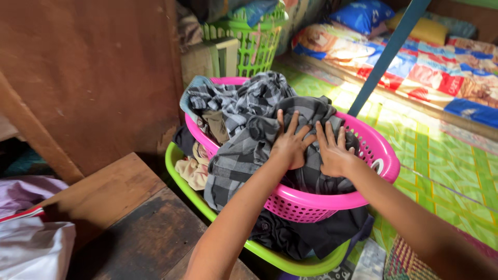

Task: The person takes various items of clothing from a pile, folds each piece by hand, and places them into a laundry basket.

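A pink plastic laundry basket (386, 166) sits stacked on a lime green basket (290, 262). It is heaped with grey and black checked clothes (244, 109) that spill over its left rim. My left hand (290, 142) lies flat on the dark checked cloth at the top of the heap, fingers spread. My right hand (333, 153) presses flat beside it, fingers apart, near the pink rim. Neither hand grips anything. A beige garment (193, 171) and black cloth (311, 233) lie in the green basket underneath.
A brown wooden wall (93, 67) and wooden step (109, 202) stand at left, with white and purple cloth (31, 228) at the lower left. A green lattice basket (257, 46) stands behind. A blue pole (386, 54), green floor mat (446, 166) and colourful mattress (430, 62) are at right.
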